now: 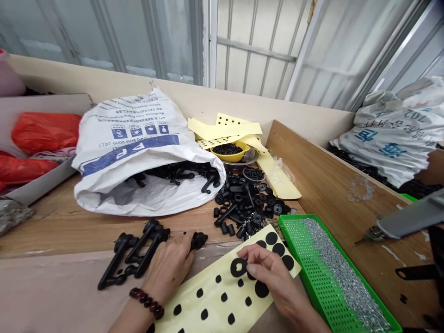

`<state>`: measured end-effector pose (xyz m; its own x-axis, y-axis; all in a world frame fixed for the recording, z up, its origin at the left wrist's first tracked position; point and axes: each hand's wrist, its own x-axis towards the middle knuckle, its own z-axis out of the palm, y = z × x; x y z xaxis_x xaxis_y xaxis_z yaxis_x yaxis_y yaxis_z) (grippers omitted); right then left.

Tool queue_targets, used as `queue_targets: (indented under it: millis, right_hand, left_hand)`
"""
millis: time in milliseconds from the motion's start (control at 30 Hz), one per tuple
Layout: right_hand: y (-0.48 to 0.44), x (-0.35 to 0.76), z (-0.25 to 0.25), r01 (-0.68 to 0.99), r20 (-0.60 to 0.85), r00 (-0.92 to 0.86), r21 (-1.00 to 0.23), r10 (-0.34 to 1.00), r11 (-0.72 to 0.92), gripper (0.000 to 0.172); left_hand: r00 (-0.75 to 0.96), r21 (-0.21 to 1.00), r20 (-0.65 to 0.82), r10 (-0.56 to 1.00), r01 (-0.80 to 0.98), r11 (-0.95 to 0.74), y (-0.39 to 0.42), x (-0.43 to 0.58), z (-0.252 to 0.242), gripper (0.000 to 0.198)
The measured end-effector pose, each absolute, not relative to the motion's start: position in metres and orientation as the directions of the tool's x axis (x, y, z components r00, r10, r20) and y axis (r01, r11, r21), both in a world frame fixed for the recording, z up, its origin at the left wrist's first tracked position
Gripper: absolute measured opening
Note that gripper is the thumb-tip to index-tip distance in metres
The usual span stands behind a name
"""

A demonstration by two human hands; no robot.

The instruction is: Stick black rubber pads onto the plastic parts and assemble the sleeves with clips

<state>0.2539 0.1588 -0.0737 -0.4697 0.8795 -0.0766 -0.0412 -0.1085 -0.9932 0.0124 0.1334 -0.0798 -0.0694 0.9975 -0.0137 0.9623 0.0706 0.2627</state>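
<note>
Black ring (pixel 238 267) pinched by R hand (pixel 274 277); L hand (pixel 169 268) palm-down, clamped on bracket (pixel 149 238)

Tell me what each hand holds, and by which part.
Left hand grips the black plastic frame at its right end. Right hand pinches the black ring by its right edge.

A sack (pixel 138 152) lies behind the sticker sheet (pixel 222 296), a tray (pixel 298 259) to its right.
</note>
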Motion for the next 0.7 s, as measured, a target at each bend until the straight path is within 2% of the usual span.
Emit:
queue_targets:
  millis: [133, 200, 267, 300, 333, 400, 533, 700]
  right_hand:
    - [0.154, 0.252, -0.073, -0.102, -0.076, -0.490, -0.984, 0.868, -0.143, 0.016]
    - [0.152, 0.252, -0.071, -0.122, -0.086, -0.499, -0.978, 0.862, -0.169, 0.017]
    - [0.151, 0.253, -0.069, -0.144, -0.090, -0.513, -0.971, 0.854, -0.189, 0.018]
    - [0.150, 0.253, -0.068, -0.150, -0.090, -0.520, -0.969, 0.849, -0.194, 0.018]
    - [0.150, 0.253, -0.068, -0.149, -0.090, -0.529, -0.969, 0.844, -0.197, 0.018]
    - [0.149, 0.252, -0.069, -0.126, -0.098, -0.540, -0.972, 0.836, -0.196, 0.019]
    - [0.145, 0.250, -0.073, -0.074, -0.129, -0.551, -0.976, 0.825, -0.203, 0.020]
    - [0.142, 0.247, -0.072, -0.063, -0.147, -0.576, -0.973, 0.804, -0.223, 0.020]
  left_hand:
    - [-0.043, 0.362, -0.021, 0.999, 0.931, 0.047, 0.132, 0.020, -0.067, 0.037]
    - [0.005, 0.564, -0.057, 0.998, 0.825, 0.028, 0.126, 0.026, -0.061, 0.035]
    - [0.076, 0.830, -0.167, 0.983, 0.550, 0.098, 0.117, 0.035, -0.057, 0.037]
    - [0.118, 0.909, -0.228, 0.966, 0.380, 0.169, 0.112, 0.040, -0.057, 0.040]
    - [0.155, 0.940, -0.283, 0.946, 0.238, 0.243, 0.108, 0.045, -0.058, 0.042]
    - [0.199, 0.930, -0.366, 0.909, 0.113, 0.350, 0.101, 0.055, -0.058, 0.046]
    - [0.155, 0.900, -0.434, 0.887, 0.118, 0.420, 0.093, 0.064, -0.048, 0.044]
    - [0.153, 0.915, -0.396, 0.906, 0.148, 0.375, 0.092, 0.065, -0.037, 0.045]
